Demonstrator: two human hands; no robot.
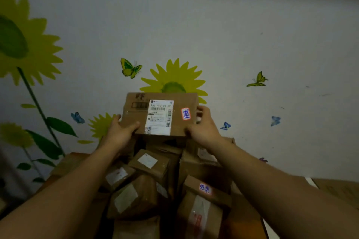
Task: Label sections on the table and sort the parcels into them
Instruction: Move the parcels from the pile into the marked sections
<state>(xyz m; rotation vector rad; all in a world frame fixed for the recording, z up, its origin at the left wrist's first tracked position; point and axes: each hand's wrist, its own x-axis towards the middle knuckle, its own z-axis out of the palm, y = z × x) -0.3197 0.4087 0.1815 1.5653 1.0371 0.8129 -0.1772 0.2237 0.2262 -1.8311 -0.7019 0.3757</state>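
Currently mid-sort, holding one parcel aloft at 12 o'clock, above the pile.
Gripped at both ends by left hand and right hand, fingers curled round edges; next, likely: read handwritten tag, carry to matching section of table.

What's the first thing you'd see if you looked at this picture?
First, the brown box held up in the middle by the left hand and right hand, with a white label and a small sticker with blue writing on its front. Next, the big yellow sunflower on the wall at far left. Under the box sits a heap of more parcels.
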